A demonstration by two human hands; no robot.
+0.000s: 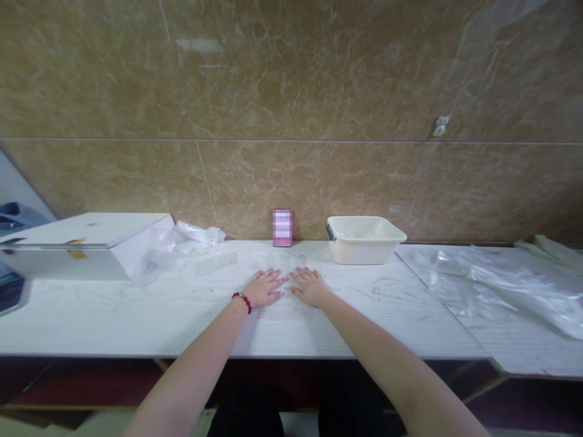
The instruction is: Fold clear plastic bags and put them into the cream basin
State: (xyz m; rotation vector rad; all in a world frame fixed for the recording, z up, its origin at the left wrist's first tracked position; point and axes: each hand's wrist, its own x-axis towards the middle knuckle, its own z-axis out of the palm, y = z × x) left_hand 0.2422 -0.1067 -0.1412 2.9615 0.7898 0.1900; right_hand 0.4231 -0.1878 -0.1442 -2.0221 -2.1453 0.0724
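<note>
My left hand [265, 287] lies palm down on the white wood-grain table [113, 321], fingers spread. A red beaded bracelet [246, 300] circles that wrist. My right hand [310, 286] rests flat beside it, fingers apart, with a narrow gap between the two hands. Some clear, see-through plastic [286, 262] seems to lie at the fingertips, but its shape is hard to make out. Beyond the hands, a phone-like red-edged rectangle [282, 228] with a blurred face stands against the wall. Neither hand grips anything.
A cream plastic tub [364, 252] with a grey handle stands right of centre. At the left is a large white box [86, 233], with crumpled clear bags [200, 234] beside it. Clear plastic sheeting [505, 279] covers the right side. A brown marbled wall [319, 103] closes the back.
</note>
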